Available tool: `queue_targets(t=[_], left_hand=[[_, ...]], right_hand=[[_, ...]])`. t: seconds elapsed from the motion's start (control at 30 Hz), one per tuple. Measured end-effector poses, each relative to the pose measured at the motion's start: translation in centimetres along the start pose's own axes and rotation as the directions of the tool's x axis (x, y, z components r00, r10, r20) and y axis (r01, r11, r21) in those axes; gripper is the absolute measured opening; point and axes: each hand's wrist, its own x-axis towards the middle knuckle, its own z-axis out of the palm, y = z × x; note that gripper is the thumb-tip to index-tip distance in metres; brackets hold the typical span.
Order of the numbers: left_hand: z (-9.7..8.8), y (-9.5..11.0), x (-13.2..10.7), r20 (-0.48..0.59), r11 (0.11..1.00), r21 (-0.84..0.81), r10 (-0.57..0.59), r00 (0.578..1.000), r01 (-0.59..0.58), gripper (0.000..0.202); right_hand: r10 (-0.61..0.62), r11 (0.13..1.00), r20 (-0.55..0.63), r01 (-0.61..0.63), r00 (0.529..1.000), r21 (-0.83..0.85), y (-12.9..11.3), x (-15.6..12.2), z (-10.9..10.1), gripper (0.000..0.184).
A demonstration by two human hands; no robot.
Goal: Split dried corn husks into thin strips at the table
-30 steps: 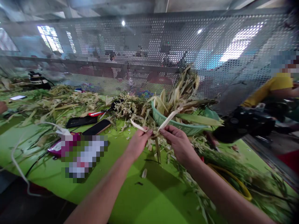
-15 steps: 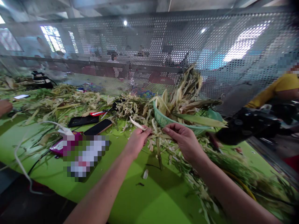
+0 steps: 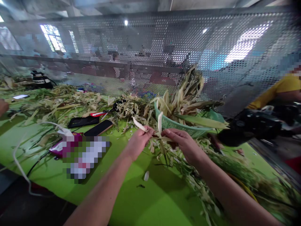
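Both my hands meet over the green table (image 3: 145,204), pinching a small knot of pale leaf strips (image 3: 158,133). My left hand (image 3: 137,142) is closed on one strip end that sticks up to the left. My right hand (image 3: 183,142) is closed on the other side, where a short strip stands upright and a dark stem hangs down below. Just behind my hands sits a teal plastic basket (image 3: 178,125) piled with dried leaves (image 3: 185,91).
Loose leaves and husks (image 3: 68,103) cover the table's far side. Two dark phones (image 3: 97,128), red-handled scissors (image 3: 101,113) and a white cable (image 3: 18,157) lie at the left. A perforated metal screen (image 3: 150,53) backs the table. A person in yellow (image 3: 279,91) sits at the right, beside a black object (image 3: 249,127).
The long strip that reached toward the basket has been folded in; a short end now stands upright between my hands. My right hand has shifted slightly lower and closer to the left hand.
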Motion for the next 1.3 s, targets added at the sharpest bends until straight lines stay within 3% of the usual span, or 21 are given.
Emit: queue_targets(t=[0.07,0.13,0.3,0.5,0.8,1.0,1.3], left_hand=[[0.1,0.1,-0.1,-0.002,0.998,0.055,0.023,1.000,-0.022,0.034],[0.3,0.1,-0.2,0.002,0.995,0.090,0.033,0.999,-0.033,0.034],[0.4,-0.2,-0.1,0.006,0.992,0.121,0.019,1.000,-0.019,0.035],[0.3,-0.2,-0.1,0.032,0.996,0.094,0.000,0.999,-0.003,0.033],[1.1,0.2,-0.2,0.026,0.999,-0.049,0.019,0.999,-0.018,0.026],[1.3,0.5,-0.3,0.031,0.998,-0.061,-0.012,0.999,0.014,0.019],[1.1,-0.2,0.1,0.038,0.997,-0.068,0.039,0.999,-0.037,0.023]], right_hand=[[0.009,0.999,0.064,-0.011,0.998,0.036,0.0,-0.1,0.3,0.032],[-0.006,0.995,0.056,0.000,0.998,0.100,0.0,-0.1,0.5,0.027],[0.016,0.971,-0.124,0.014,0.992,0.240,0.2,0.0,0.8,0.025],[0.023,0.951,-0.221,0.047,0.975,0.304,-0.1,0.0,1.0,0.026],[-0.029,0.937,-0.239,0.109,0.971,0.331,-0.3,-0.3,1.5,0.025],[-0.053,0.934,-0.276,0.145,0.960,0.326,-0.3,-0.3,1.4,0.021],[-0.064,0.946,-0.293,0.151,0.954,0.286,-0.2,-0.3,1.3,0.022]])
